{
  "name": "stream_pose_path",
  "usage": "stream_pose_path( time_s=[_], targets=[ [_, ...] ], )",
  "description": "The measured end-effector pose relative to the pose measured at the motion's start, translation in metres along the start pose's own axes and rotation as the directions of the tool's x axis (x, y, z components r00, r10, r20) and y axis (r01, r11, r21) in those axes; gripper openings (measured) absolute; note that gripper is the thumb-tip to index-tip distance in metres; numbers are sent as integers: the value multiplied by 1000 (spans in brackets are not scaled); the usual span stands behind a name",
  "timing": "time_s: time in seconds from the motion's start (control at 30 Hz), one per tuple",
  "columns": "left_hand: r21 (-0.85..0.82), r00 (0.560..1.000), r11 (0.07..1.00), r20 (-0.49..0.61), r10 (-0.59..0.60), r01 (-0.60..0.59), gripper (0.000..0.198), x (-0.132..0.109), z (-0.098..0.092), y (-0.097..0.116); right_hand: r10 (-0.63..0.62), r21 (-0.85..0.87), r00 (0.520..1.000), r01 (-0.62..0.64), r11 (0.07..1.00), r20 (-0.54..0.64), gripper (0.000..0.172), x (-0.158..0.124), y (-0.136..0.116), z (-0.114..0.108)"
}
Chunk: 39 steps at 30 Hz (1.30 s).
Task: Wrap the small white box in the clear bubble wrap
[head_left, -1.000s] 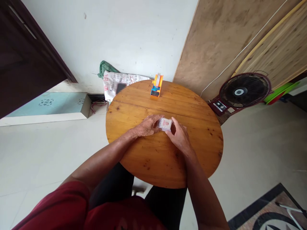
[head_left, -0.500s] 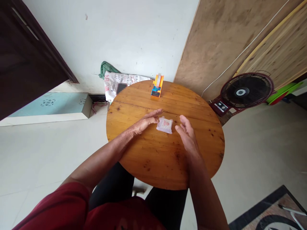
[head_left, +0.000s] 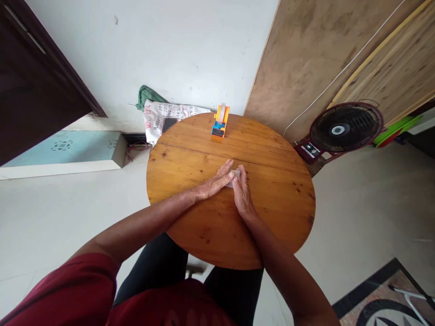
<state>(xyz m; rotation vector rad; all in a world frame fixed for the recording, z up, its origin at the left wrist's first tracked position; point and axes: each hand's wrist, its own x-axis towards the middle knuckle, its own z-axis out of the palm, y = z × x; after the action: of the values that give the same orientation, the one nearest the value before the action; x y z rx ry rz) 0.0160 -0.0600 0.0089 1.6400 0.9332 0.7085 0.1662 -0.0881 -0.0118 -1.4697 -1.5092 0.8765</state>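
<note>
A small packet in clear, bubble-wrap-like wrapping (head_left: 229,184) lies on the round wooden table (head_left: 204,213), mostly covered by my hands. My left hand (head_left: 216,182) presses on it from the left with its fingers stretched together and the thumb over the top. From the right, my right hand (head_left: 242,194) closes against the packet, its thumb meeting the left thumb. Only slivers of the pale wrapping show between the hands. Farther back on the table stands an orange and blue tape dispenser (head_left: 220,123) with a roll of tape in it.
A printed white sack (head_left: 154,118) and a green bag (head_left: 147,96) lean at the wall behind the table. To the right stands a dark red fan (head_left: 340,130). A pale blue-topped box or ledge (head_left: 78,147) runs along the left. My legs are under the table's front edge.
Both hands have come inward, the right one moving left, and now meet around the packet. Half a second ago they were held apart on either side of it. The view has shifted slightly.
</note>
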Motion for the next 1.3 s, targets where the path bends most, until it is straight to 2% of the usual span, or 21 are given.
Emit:
stream_pose_path(
  time_s=[0.13,0.23,0.37,0.47,0.6,0.8,0.9,0.97,1.13,1.2,1.3],
  targets=[
    [82,998,995,15,57,-58,87,0,0,-1,-19,32,1000,18,999,22,87,-2,-2,-3],
    [85,997,993,22,76,-77,88,1,0,0,-45,54,999,44,998,10,89,-1,-1,-4],
    [25,995,1000,-95,9,-7,80,7,-1,-4,12,87,999,-8,996,-45,84,8,5,-6],
    [-33,979,999,-199,-37,31,78,10,-5,-9,65,157,986,-41,987,-151,79,16,12,-11],
    [-117,970,992,-235,-65,39,79,10,-8,-13,110,229,967,-56,972,-229,78,18,15,-16],
    [-58,986,994,-128,-105,98,88,5,-2,-5,42,103,997,-35,994,-66,80,5,4,-7],
    [-22,998,998,-26,-56,55,91,0,1,-3,25,70,1000,-26,997,17,85,-2,-1,-3],
    [36,1000,999,9,19,-19,94,-2,2,-4,2,63,999,-5,998,43,83,-6,-3,-4],
    [138,982,972,-6,190,-188,99,-3,6,-8,-105,56,994,103,993,33,79,-11,-8,-8],
    [135,984,975,-10,179,-176,96,-3,6,-7,-111,55,993,110,992,24,81,-9,-9,-7],
    [115,997,992,-48,63,-57,85,0,3,-4,-54,63,999,53,997,10,83,-2,-6,-5]
  ],
)
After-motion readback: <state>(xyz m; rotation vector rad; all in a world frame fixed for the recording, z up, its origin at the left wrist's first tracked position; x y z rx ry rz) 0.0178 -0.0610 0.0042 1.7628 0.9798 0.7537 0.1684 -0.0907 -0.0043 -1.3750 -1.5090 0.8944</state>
